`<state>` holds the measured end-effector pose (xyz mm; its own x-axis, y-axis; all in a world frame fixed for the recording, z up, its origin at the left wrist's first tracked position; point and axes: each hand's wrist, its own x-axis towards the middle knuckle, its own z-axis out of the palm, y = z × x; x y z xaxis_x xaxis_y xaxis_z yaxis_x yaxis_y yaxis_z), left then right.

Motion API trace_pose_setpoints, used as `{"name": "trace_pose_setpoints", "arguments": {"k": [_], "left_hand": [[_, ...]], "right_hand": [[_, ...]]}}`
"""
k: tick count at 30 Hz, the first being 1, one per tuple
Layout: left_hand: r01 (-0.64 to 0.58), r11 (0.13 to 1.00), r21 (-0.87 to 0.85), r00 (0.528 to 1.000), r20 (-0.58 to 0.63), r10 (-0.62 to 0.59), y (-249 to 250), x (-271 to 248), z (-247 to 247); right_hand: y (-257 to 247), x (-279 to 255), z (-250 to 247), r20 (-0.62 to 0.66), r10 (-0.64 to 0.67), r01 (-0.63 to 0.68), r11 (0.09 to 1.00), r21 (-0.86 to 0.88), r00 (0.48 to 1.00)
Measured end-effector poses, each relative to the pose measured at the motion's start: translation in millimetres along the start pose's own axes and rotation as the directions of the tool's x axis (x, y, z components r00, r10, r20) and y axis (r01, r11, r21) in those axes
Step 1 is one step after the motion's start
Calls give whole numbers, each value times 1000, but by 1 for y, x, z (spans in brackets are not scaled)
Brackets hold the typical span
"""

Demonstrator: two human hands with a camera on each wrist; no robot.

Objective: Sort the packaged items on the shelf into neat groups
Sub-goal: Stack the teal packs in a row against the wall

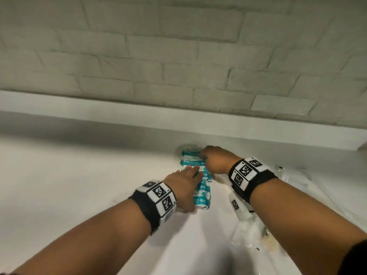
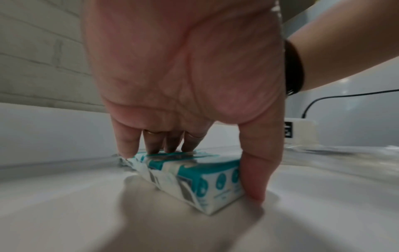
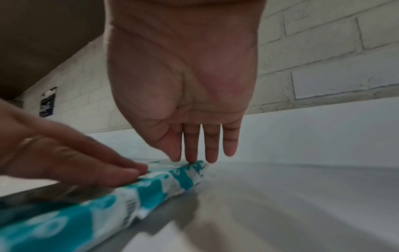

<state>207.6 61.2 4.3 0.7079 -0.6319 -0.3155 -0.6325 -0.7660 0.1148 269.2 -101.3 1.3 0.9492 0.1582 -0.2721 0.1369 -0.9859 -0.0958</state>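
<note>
Grip: neither hand clasps anything. Left hand lies flat on the teal packs, thumb braced against their side; right hand touches their far end with straight fingertips. Packs lie on the shelf, long axis running away toward its back wall. This row appears nearly squared; clear-wrapped items beneath the right arm appear unsorted.

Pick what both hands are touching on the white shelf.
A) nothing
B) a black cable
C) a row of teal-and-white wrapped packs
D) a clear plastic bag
C: the left hand lies over the row of teal-and-white wrapped packs with its thumb against the nearest pack, and the right hand touches the row's far end with straight fingertips.
</note>
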Motion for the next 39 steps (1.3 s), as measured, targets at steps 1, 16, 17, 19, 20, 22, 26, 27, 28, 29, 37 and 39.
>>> {"name": "trace_pose_setpoints", "arguments": {"k": [1,16,17,19,20,22,26,27,28,29,37,39], "left_hand": [[4,1000,-2,1000,2,-4,-4,10,-4],[-66,998,-13,994,83,67,-55,102,-43],[-76,994,-78,991,101,84,-56,100,-48],[1,947,-321,997,77,25,-62,101,-60],[64,889,-454,998,27,-59,-67,105,-65],[184,716,-674,962,-26,-272,-78,115,-69],[209,116,-971,896,143,-420,-97,138,-53],[182,59,-982,902,142,-407,-100,143,-49],[164,43,-985,912,135,-388,-103,148,-44],[149,32,-988,921,127,-369,-106,155,-37],[90,3,-996,961,86,-261,-110,165,-22],[88,-10,-996,958,87,-272,-109,159,-22]], "right_hand": [[3,7,-2,-8,11,-11,1000,2,1000],[44,70,-14,-47,87,-60,912,405,995],[48,69,-14,-51,111,-72,869,489,993],[59,67,-15,-42,237,-139,694,707,971],[63,65,-15,-7,311,-166,526,834,950],[64,62,-14,90,395,-142,106,984,914],[48,60,-9,189,369,-74,-303,950,910],[42,61,-8,210,337,-85,-350,933,918],[37,62,-8,226,326,-98,-365,926,918],[32,62,-8,234,333,-104,-366,925,914],[21,67,-10,185,359,-79,-289,954,915],[20,62,-10,199,353,-103,-272,957,914]]}}
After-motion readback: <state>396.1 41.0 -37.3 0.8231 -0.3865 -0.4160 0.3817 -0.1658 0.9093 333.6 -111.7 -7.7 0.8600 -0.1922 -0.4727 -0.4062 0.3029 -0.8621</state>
